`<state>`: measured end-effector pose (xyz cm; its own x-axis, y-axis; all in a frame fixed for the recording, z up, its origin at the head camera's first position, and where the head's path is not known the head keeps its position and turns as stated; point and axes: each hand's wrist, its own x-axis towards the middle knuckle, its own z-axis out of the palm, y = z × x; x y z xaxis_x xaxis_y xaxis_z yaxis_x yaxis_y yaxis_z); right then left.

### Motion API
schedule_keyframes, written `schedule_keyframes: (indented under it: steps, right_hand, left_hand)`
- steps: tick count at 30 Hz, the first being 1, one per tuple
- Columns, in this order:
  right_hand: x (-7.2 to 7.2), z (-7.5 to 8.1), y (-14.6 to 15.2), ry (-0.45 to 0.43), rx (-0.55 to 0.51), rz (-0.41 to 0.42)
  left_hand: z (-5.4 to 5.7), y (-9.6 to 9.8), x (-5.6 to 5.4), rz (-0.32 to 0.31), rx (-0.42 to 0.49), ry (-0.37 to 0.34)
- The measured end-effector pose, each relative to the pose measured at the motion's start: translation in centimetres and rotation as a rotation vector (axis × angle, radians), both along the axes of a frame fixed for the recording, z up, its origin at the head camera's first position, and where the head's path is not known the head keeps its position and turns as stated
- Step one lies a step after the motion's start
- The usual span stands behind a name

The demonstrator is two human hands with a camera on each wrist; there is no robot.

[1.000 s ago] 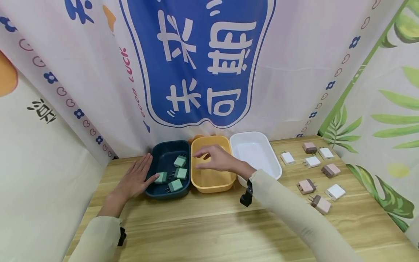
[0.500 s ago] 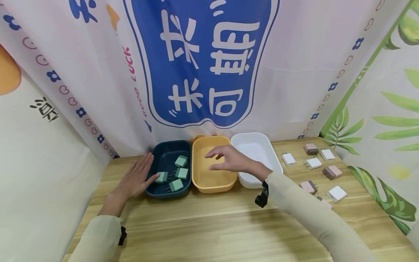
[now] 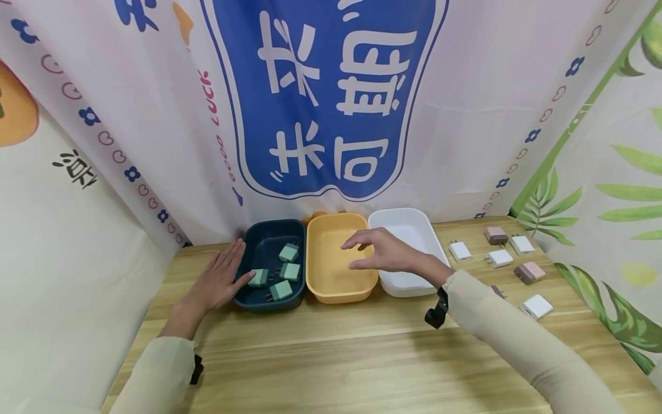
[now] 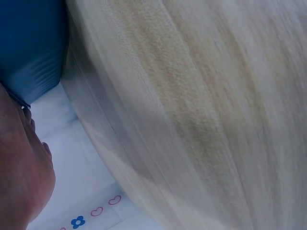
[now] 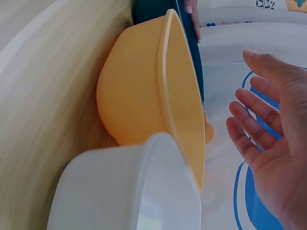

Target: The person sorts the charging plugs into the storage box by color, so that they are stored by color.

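In the head view my left hand (image 3: 216,283) rests with straight fingers along the left rim of a dark blue bin (image 3: 269,230). Several green plug chargers lie in that bin, and my thumb reaches over its rim to the nearest green charger (image 3: 258,278). My right hand (image 3: 385,250) hovers above the right side of a yellow bin (image 3: 328,270) and the left side of a white bin (image 3: 414,282). Its fingers are loosely bent, thumb apart, with nothing between them. The right wrist view shows the same right hand (image 5: 273,124) above the yellow bin (image 5: 134,81).
To the right of the bins, several white chargers (image 3: 499,258) and pink-and-brown chargers (image 3: 530,272) lie on the wooden table (image 3: 331,356). A printed cloth (image 3: 465,144) hangs directly behind the bins. My right forearm (image 3: 517,333) hides part of the table near the chargers.
My right hand has moved right, from over the middle of the yellow bin toward the white one, its forearm now covering some pink chargers. The left hand stays at the blue bin.
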<state>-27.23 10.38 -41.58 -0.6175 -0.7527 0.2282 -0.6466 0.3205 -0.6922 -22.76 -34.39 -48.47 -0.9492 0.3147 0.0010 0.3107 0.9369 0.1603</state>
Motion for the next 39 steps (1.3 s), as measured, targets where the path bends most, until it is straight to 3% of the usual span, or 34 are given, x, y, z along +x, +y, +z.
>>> schedule_keyframes:
  steps: [10,19,27,34,39]
  right_hand:
    - [0.1,-0.5,3.0,0.088,0.024,-0.011]
    - [0.7,0.2,5.4,0.157,0.038,-0.029]
    - [1.3,0.2,7.9,0.161,0.042,-0.074]
    - [1.8,0.2,10.3,0.114,0.085,-0.153]
    - [2.0,0.4,11.8,0.153,0.094,-0.169]
  left_hand:
    - [-0.1,0.1,0.0,-0.002,0.042,0.015]
    - [-0.2,0.2,-0.1,-0.002,0.051,0.014]
    - [-0.1,0.1,-0.1,-0.006,0.027,-0.002]
    - [-0.3,0.1,-0.2,-0.013,0.054,0.031]
    - [-0.2,0.1,-0.2,-0.007,0.046,0.011]
